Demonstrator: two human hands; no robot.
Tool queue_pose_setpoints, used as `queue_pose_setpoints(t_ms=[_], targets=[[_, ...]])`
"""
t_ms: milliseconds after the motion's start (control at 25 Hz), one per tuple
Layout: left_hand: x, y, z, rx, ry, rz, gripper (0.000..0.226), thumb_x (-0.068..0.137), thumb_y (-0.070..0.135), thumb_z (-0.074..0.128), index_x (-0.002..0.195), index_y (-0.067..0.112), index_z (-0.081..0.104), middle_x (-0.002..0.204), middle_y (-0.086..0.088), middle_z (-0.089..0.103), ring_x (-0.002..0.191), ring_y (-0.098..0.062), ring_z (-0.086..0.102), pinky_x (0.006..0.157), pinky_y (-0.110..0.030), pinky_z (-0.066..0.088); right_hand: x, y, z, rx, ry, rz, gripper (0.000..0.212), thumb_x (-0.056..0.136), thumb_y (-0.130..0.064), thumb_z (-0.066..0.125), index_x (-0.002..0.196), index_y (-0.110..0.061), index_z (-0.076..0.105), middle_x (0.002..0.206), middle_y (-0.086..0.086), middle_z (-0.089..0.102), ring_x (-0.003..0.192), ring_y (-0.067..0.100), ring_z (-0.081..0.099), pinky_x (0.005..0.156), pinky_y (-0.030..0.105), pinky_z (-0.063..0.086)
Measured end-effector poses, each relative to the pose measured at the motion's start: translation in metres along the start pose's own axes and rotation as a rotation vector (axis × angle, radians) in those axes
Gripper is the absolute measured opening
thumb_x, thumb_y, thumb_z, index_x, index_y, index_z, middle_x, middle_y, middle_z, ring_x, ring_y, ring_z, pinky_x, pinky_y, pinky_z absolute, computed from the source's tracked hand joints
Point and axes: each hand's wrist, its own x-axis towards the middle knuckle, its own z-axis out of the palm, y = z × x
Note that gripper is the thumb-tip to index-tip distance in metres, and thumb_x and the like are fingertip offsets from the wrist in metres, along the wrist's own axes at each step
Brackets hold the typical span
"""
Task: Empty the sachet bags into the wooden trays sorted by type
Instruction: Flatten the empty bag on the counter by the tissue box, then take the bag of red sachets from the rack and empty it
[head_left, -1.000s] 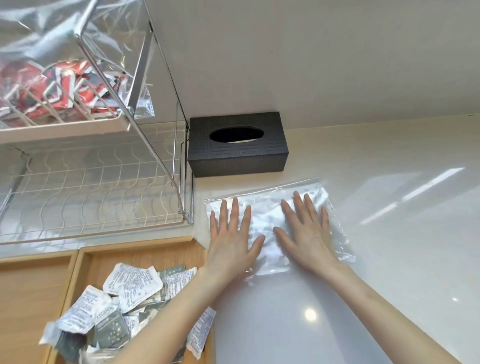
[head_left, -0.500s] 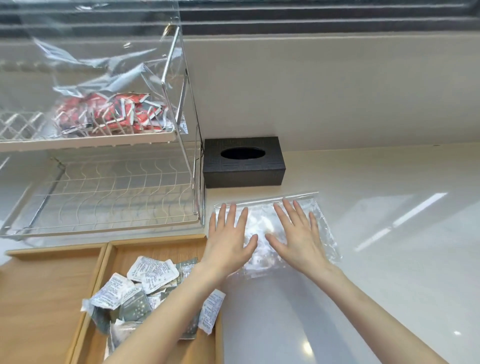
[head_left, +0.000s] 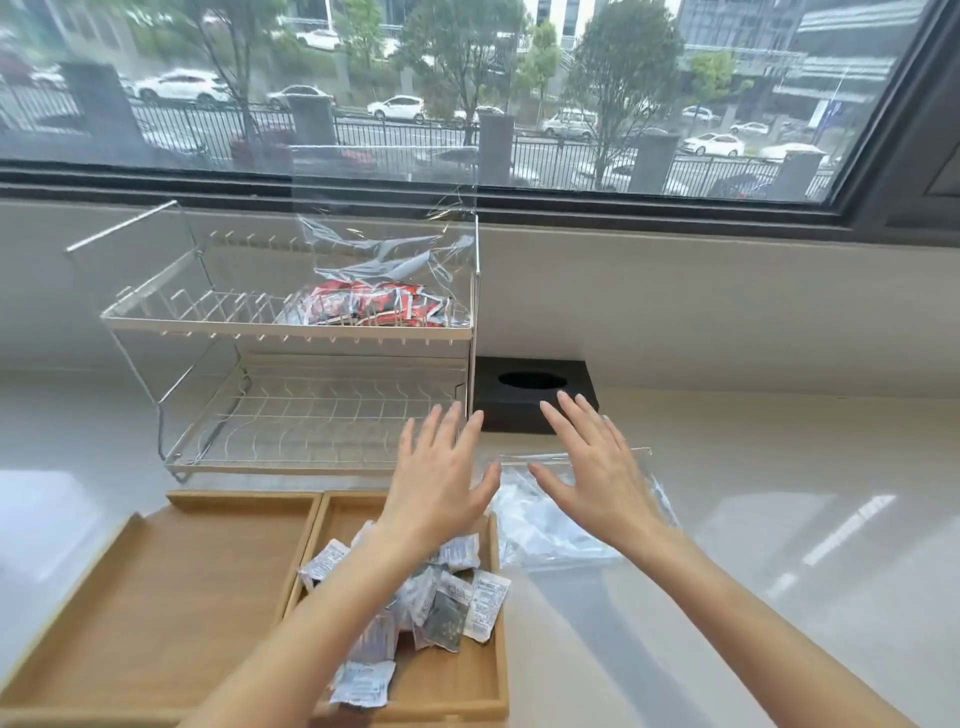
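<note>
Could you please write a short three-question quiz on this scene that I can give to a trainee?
1. True or false: the left wooden tray already holds sachets.
2. Where is the bag of red sachets? A) upper shelf of the wire rack B) lower shelf C) right wooden tray
3. Fill in: both hands, the left hand and the right hand, are ____, holding nothing.

Key
1. False: it shows only bare wood, while the white and grey sachets lie in the right tray.
2. A.
3. Open, fingers spread above the flattened clear bag on the counter, near the black tissue box.
</note>
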Motion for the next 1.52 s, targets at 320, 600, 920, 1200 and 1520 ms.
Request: queue_pose_setpoints(t_ms=[320,600,920,1200,1520], targets=[[-0.010,-0.060,-0.089,-0.102,0.158,-0.038,0.058,0.090,0.042,0.038,0.141,0.018,0.023,0.149,-0.006,0.029,0.138,-0.020,0.025,0.111,-0.039,0.020,0.035,-0.081,-0.024,0.229,0.047,-0.044,0.062,0.087,-0.035,0.053,0.142,-0.024,0.025,0.153,-0.003,0.023,0.142,0.011,0.015,0.113,0.031,0.017],[0.025,-0.110,-0.157,-0.293,0.218,-0.069,0.048,0.089,0.036,0.044,0.132,0.014,0.040,0.132,-0.010,0.052,0.118,-0.025,0.050,0.097,-0.042,0.042,0.097,-0.126,-0.048,0.478,0.019,0.046,0.059,0.089,-0.033,0.051,0.141,-0.019,0.027,0.147,0.002,0.038,0.134,0.016,0.035,0.107,0.030,0.028],[0.111,-0.173,-0.185,-0.282,0.077,-0.147,0.046,0.091,0.035,0.041,0.128,0.008,0.042,0.131,-0.012,0.052,0.118,-0.026,0.050,0.096,-0.037,0.039,0.202,-0.136,-0.049,0.407,-0.154,0.275,0.053,0.093,-0.031,0.041,0.138,-0.005,0.030,0.142,0.013,0.041,0.124,0.026,0.044,0.101,0.037,0.035],[0.183,-0.221,-0.135,-0.254,-0.172,-0.319,0.067,0.089,0.047,0.040,0.137,0.002,0.026,0.145,-0.016,0.036,0.129,-0.030,0.039,0.101,-0.037,0.035,0.261,-0.117,-0.006,0.259,-0.316,0.431,0.050,0.093,-0.029,0.039,0.121,0.012,0.042,0.109,0.022,0.061,0.091,0.029,0.061,0.077,0.038,0.048],[0.205,-0.245,-0.103,-0.353,-0.309,-0.425,0.074,0.084,0.048,0.052,0.136,0.001,0.029,0.145,-0.016,0.035,0.126,-0.029,0.041,0.100,-0.036,0.035,0.278,-0.097,0.018,0.256,-0.249,0.461,0.025,0.084,-0.026,0.060,0.075,-0.009,0.044,0.071,0.004,0.048,0.061,0.014,0.046,0.055,0.028,0.041]])
